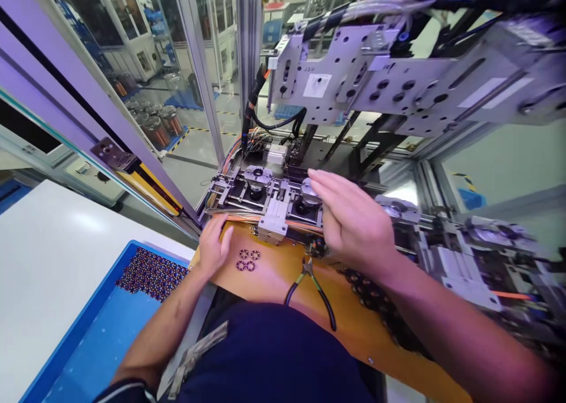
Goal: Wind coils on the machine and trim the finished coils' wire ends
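Observation:
My right hand (356, 220) reaches over the machine with its fingers stretched out together. Its fingertips are beside a round metal fixture (311, 192), and whether they touch it I cannot tell. Nothing shows in that hand, though its palm side is partly hidden. My left hand (214, 246) rests at the left end of the orange-yellow work surface (274, 282), thumb apart from the fingers and holding nothing visible. Several small ring-shaped parts (246, 260) lie just right of it. Cutting pliers (308, 270) with green and black handles lie spread on the surface below my right hand.
A blue tray (79, 320) on the white table (39, 232) at left holds a heap of small rings (150, 273). Another round fixture (257, 179) sits left on the rail. A large metal plate assembly (354, 78) overhangs the machine. Dark parts (375, 297) line the right side.

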`<state>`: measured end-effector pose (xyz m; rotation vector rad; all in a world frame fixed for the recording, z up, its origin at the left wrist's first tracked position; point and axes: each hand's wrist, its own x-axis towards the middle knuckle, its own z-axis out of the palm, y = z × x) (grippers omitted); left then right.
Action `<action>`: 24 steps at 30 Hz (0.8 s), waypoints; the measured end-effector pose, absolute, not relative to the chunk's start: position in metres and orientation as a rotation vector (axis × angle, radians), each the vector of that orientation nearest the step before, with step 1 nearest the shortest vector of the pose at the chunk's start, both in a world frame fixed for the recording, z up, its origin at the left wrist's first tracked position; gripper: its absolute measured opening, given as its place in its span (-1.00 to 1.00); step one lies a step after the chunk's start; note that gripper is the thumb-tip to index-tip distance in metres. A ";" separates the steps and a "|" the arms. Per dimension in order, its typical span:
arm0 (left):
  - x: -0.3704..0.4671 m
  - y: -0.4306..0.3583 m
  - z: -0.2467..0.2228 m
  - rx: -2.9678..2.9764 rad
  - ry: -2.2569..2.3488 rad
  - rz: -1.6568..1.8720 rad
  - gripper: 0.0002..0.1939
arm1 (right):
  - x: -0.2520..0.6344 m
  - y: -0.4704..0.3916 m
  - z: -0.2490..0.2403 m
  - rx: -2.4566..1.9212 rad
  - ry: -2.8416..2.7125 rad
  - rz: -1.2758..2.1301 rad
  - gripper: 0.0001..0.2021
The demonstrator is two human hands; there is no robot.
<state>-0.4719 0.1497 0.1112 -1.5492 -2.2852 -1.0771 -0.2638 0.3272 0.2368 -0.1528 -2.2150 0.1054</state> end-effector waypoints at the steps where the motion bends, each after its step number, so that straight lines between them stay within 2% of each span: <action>1: -0.482 0.169 0.124 -1.645 -2.249 -1.016 -0.58 | -0.249 0.311 0.236 -0.144 -2.183 0.115 -0.40; 3: -0.499 0.211 0.149 -1.836 -2.180 -0.888 -0.49 | -0.221 0.282 0.227 -0.147 -2.173 0.157 -0.35; 7: -0.509 0.270 0.177 -2.061 -2.103 -0.649 -0.47 | -0.162 0.240 0.188 -0.344 -2.199 0.216 -0.34; 11: -0.506 0.281 0.184 -2.030 -2.038 -0.351 -0.38 | -0.089 0.217 0.133 -0.840 -2.143 0.126 -0.50; 15: -0.518 0.291 0.185 -2.133 -1.938 -0.409 -0.13 | -0.028 0.206 0.080 -1.219 -2.036 0.027 -0.72; 18: -0.522 0.295 0.189 -2.158 -1.966 -0.516 -0.05 | -0.012 0.209 0.055 -1.352 -1.988 0.024 -0.78; 21: -0.507 0.279 0.200 -2.061 -2.014 -0.686 -0.17 | -0.017 0.217 0.048 -1.373 -2.001 0.084 -0.80; 24: -0.472 0.246 0.211 -1.914 -2.036 -1.027 -0.32 | -0.026 0.225 0.046 -1.369 -2.019 0.157 -0.81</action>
